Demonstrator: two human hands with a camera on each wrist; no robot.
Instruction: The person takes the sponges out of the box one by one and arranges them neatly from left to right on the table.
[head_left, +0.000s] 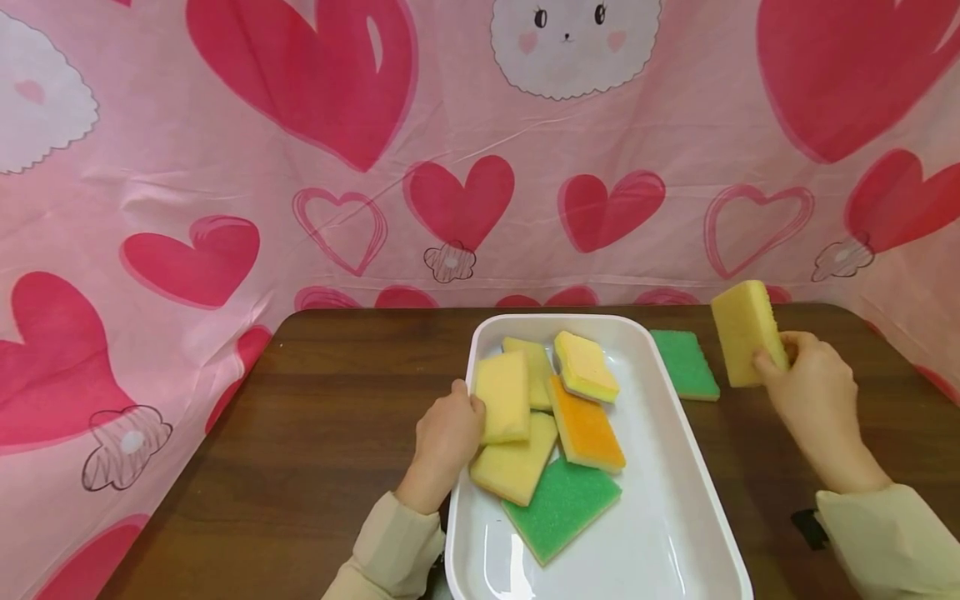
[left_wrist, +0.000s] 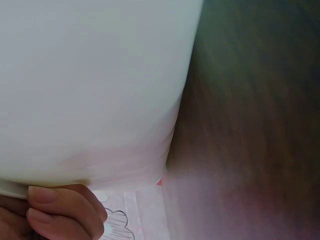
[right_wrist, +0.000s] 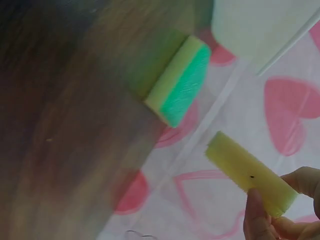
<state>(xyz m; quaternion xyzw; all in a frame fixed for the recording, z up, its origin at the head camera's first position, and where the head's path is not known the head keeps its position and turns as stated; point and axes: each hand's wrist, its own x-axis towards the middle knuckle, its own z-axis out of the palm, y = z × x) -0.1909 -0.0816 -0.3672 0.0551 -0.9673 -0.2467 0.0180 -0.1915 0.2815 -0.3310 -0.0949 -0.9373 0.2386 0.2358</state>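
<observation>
My left hand (head_left: 447, 431) grips the left rim of a white tray (head_left: 705, 475), its fingers curled at the outer wall in the left wrist view. The thumb is next to a pale yellow sponge (head_left: 502, 398) that lies over other sponges. On the right, my right hand (head_left: 813, 400) pinches a yellow sponge (head_left: 742, 329) between thumb and fingers, raised above the table. Inside the tray lie an orange-topped sponge (head_left: 588, 429), a green-faced sponge (head_left: 562, 504), a thick yellow sponge (head_left: 587, 367) and more yellow ones. Below my right hand's sponge, a green-topped sponge (right_wrist: 184, 90) rests on the table.
The dark wooden table (head_left: 300, 467) extends on both sides of the tray. Behind it hangs a pink cloth (head_left: 540, 208) with hearts, also at the left and right. A small black object (head_left: 810, 529) shows beside the right sleeve.
</observation>
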